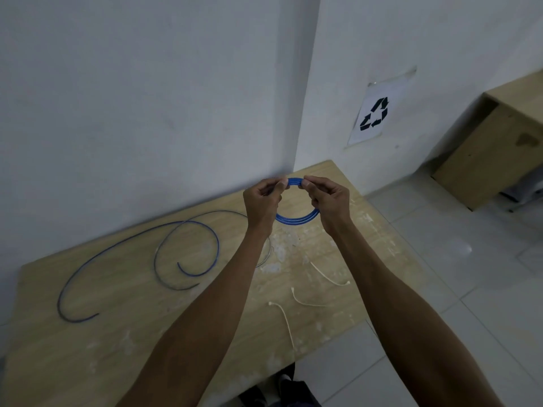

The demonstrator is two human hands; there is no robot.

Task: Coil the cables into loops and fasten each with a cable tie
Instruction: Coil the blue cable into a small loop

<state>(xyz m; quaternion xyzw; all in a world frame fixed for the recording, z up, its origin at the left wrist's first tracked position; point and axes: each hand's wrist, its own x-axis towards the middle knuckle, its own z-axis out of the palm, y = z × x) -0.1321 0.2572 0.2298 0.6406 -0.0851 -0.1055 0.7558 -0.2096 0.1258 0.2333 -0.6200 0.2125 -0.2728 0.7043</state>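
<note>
A blue cable coiled into a tight loop (296,218) hangs in the air above the far part of the wooden table (123,327). My left hand (262,201) pinches the loop's top on the left side, and my right hand (328,198) pinches it on the right. Two loose blue cables lie on the table to the left: a long curved one (97,257) and a spiral one (188,254). Three white cable ties (327,274) (305,301) (283,318) lie near the table's right edge.
A white wall runs along the table's far side, with a recycling sign (374,116) on the adjoining wall. A wooden cabinet (487,154) stands on the tiled floor at the right. My shoes (282,386) show below the table's near edge.
</note>
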